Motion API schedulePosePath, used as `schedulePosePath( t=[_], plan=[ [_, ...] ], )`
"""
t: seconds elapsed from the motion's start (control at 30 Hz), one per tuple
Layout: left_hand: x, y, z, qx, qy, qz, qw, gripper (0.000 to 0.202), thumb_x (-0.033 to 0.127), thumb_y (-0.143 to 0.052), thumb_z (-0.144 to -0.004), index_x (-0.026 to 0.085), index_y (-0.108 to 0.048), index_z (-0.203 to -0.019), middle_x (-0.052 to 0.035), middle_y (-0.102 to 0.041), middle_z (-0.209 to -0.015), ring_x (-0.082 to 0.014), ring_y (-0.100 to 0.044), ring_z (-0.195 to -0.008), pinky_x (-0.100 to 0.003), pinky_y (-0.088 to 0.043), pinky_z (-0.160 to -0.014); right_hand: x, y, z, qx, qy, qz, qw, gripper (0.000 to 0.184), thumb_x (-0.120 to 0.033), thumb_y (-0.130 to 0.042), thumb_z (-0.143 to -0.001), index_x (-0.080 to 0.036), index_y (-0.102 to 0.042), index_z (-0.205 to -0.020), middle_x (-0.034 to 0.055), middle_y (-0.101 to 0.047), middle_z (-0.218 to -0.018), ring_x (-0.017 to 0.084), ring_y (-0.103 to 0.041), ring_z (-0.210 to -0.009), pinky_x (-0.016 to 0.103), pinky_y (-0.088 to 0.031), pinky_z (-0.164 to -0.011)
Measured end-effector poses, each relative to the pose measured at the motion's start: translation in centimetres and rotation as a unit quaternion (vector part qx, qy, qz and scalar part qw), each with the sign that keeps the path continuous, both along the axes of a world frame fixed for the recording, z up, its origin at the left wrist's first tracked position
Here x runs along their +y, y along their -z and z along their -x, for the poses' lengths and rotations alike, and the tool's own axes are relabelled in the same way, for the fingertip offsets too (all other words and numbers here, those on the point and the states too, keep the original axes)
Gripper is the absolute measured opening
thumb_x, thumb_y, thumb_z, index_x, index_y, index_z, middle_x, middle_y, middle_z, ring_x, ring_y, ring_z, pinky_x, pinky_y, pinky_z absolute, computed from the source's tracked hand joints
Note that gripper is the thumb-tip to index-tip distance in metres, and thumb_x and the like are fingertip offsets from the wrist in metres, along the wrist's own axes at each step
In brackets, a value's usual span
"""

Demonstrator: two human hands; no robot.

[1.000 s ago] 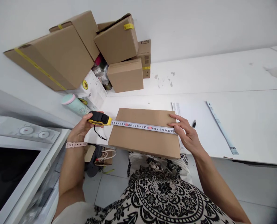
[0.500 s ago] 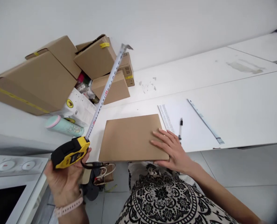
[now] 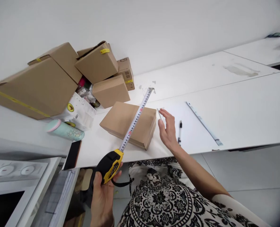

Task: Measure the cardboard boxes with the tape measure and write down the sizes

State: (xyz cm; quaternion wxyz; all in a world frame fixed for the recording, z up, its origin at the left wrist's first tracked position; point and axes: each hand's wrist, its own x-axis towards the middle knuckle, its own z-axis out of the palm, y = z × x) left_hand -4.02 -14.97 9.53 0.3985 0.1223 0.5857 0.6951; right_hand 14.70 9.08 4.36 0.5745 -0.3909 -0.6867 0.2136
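My left hand (image 3: pixel 103 189) is wrapped round a yellow and black tape measure (image 3: pixel 109 165), held low in front of the table's edge. Its white blade (image 3: pixel 135 121) sticks out up and to the right, crossing in front of a closed brown cardboard box (image 3: pixel 121 118). Whether the blade touches the box I cannot tell. My right hand (image 3: pixel 168 129) is just right of the box, apart from it, fingers partly curled with a gap to the thumb and nothing held. Beneath and beside it lies a white sheet (image 3: pixel 173 110) with a black-capped pen (image 3: pixel 180 130) on it.
Several cardboard boxes (image 3: pixel 39 88) are stacked at the back left, near a mint bottle (image 3: pixel 65 130) and a white carton (image 3: pixel 82 112). A black phone-like slab (image 3: pixel 73 154) lies at the left table edge. A pale blue ruler-like strip (image 3: pixel 203 123) lies on the right.
The tape measure has moved right and down, its blade now across the box. My right hand has let go of the box, which now sits turned and farther back on the table.
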Motion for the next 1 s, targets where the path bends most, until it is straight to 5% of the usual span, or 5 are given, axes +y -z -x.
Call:
schedulePosePath(
  t=[0.23, 0.47, 0.7, 0.83, 1.0],
  plan=[
    [-1.3, -0.4, 1.1, 0.062, 0.03, 0.052, 0.996, 0.042, 0.065, -0.077, -0.078, 0.034, -0.081, -0.107, -0.0026, -0.083, -0.104, -0.0364, -0.077, -0.104, -0.043, -0.069, -0.076, 4.2, 0.2, -0.7, -0.006, -0.048, 0.062, 0.997, 0.057, -0.06, -0.032, -0.105, -0.03, -0.052, -0.149, 0.0114, -0.058, -0.151, 0.029, -0.05, -0.142, 0.059, -0.037, -0.12],
    [-2.0, 0.7, 0.5, 0.103, -0.02, 0.072, 0.992, 0.057, 0.073, -0.068, -0.08, 0.035, -0.076, -0.122, -0.0052, -0.083, -0.103, -0.0398, -0.078, -0.098, -0.047, -0.068, -0.067, 5.9, 0.0, 1.1, -0.016, -0.095, 0.068, 0.993, 0.065, -0.067, -0.029, -0.103, -0.028, -0.052, -0.151, 0.0112, -0.056, -0.155, 0.028, -0.049, -0.145, 0.054, -0.035, -0.123],
    [-3.6, -1.3, 0.1, 0.085, -0.018, 0.116, 0.989, 0.069, 0.068, -0.08, -0.069, 0.035, -0.073, -0.13, -0.0106, -0.081, -0.115, -0.0465, -0.073, -0.112, -0.053, -0.069, -0.073, 7.1, -1.3, 2.0, -0.008, -0.106, 0.153, 0.983, 0.044, -0.061, -0.047, -0.098, -0.027, -0.072, -0.108, 0.0077, -0.078, -0.113, 0.028, -0.07, -0.105, 0.047, -0.052, -0.097],
    [-5.0, -1.7, 0.6, 0.085, 0.023, 0.118, 0.989, 0.054, 0.065, -0.076, -0.076, 0.038, -0.076, -0.123, -0.008, -0.08, -0.117, -0.0457, -0.072, -0.115, -0.053, -0.068, -0.079, 8.6, -1.6, 2.3, 0.004, -0.113, 0.215, 0.97, 0.028, -0.051, -0.063, -0.088, -0.024, -0.066, -0.08, 0.0035, -0.076, -0.088, 0.023, -0.068, -0.084, 0.039, -0.052, -0.08],
    [-5.0, -1.5, 0.8, 0.095, 0.065, 0.113, 0.987, 0.065, 0.063, -0.083, -0.066, 0.035, -0.075, -0.124, -0.0091, -0.079, -0.116, -0.0492, -0.071, -0.114, -0.05, -0.068, -0.071, 10.4, -1.2, 2.7, 0.069, -0.155, 0.27, 0.948, 0.028, -0.048, -0.073, -0.074, -0.022, -0.062, -0.07, 0.0016, -0.068, -0.072, 0.018, -0.057, -0.068, 0.032, -0.044, -0.065]
  ],
)
